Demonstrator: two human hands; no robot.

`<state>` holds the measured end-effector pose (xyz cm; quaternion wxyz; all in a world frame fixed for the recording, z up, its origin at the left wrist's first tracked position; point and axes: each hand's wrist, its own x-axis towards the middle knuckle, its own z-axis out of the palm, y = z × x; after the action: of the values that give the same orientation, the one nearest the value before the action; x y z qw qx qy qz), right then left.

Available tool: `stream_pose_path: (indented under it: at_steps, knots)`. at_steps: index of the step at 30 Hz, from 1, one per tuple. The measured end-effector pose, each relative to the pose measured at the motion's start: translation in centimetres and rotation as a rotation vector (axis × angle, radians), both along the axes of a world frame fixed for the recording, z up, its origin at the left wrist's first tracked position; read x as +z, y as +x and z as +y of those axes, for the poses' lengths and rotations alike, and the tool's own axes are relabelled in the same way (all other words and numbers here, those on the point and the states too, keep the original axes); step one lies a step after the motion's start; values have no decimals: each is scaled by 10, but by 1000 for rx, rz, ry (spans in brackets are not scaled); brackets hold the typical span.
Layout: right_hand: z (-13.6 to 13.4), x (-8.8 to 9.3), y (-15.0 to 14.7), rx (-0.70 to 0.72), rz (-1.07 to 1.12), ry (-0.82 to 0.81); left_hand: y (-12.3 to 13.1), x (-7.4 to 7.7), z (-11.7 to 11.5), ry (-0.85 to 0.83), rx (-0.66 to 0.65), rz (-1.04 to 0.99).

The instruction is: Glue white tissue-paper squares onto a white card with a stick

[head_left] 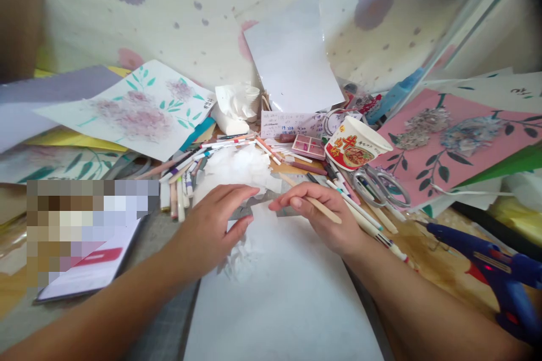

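A large white sheet (283,293) lies in front of me, with a cluster of crumpled white paper petals (241,259) near its upper left. My left hand (222,225) hovers over that cluster, its fingers and thumb apart and nothing between them. My right hand (322,211) is closed around a thin wooden stick (324,210), above the sheet's upper right. Between the hands, a white paper piece (263,217) stands at the sheet's top edge; whether a fingertip touches it is unclear. Behind them lies a pile of white paper pieces (239,166).
A blue glue gun (486,259) lies at the right, near scissors (372,186) and a paper cup (355,144). Pens (186,180) surround the paper pile. A tablet (97,259) is at the left. Flower pictures (135,107) stand on both sides.
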<state>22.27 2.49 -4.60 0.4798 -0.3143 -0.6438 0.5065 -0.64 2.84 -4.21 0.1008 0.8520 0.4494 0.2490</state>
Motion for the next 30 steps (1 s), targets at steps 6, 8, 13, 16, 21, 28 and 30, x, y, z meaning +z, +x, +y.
stream_pose_path:
  at_steps: [6,8,13,16,21,28,30]
  knots:
    - [5,-8,-1,-4,42,-19,2,2,-2,-214,35,-113]
    - [5,-9,-2,17,117,-44,2,4,-4,-275,15,-143]
    - [2,-8,-2,27,206,-154,3,8,-6,-176,-142,-125]
    - [0,-6,-1,16,174,-168,4,8,-6,-48,-210,-95]
    - [-3,2,1,53,-30,-150,4,8,-3,38,-309,-16]
    - [-3,6,4,-12,-64,-87,3,8,-11,-138,-295,14]
    - [-3,8,6,-77,-102,-33,5,8,-15,-196,-289,17]
